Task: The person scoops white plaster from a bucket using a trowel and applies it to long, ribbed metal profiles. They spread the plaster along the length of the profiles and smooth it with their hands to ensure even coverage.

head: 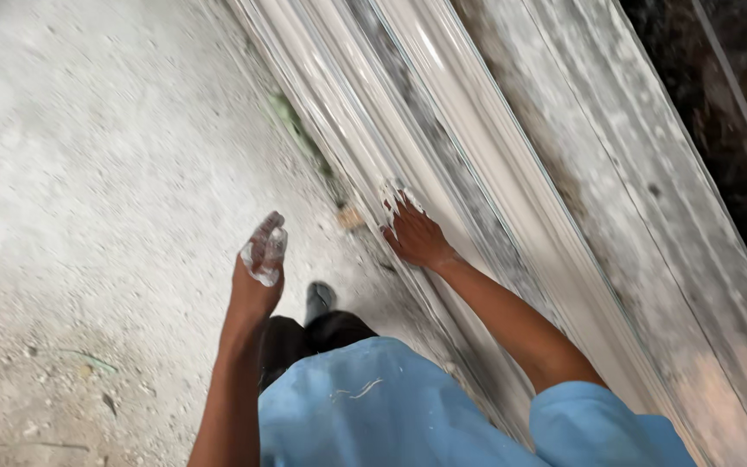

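My right hand (414, 233) rests flat on a long white moulded plaster strip (443, 147), its fingertips smeared with white plaster and pressed on the ridged surface. My left hand (259, 259) hangs free over the floor, coated in wet white plaster, fingers loosely curled; whether a lump of plaster sits in it I cannot tell. The moulding runs diagonally from the top centre down to the lower right.
A dusty grey concrete floor (97, 173) fills the left side. A rough weathered board or bench (650, 216) lies along the right of the moulding. My foot (319, 298) and blue shirt (373, 406) show at the bottom. Small debris lies at lower left.
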